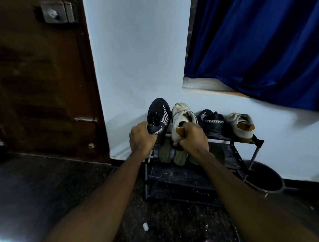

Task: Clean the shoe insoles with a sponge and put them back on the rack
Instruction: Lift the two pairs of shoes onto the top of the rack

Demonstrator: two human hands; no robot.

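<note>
Left hand point(142, 138), fingers wrapped round the heel of a black knit sports shoe with white stripes point(158, 117), toe up. Right hand point(193, 138), fingers closed on the heel of a cream lace-up sneaker point(182, 121), both at the left end of the black metal-framed shoe rack point(257, 142). Matching pair resting on the top shelf alongside. Insoles presumably inside, unseen; no sponge visible. Best lifted clear together, heels gripped firmly.

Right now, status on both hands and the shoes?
Left hand grips black shoe. Right hand grips white shoe. Matching pair on rack. No sponge visible.
</note>
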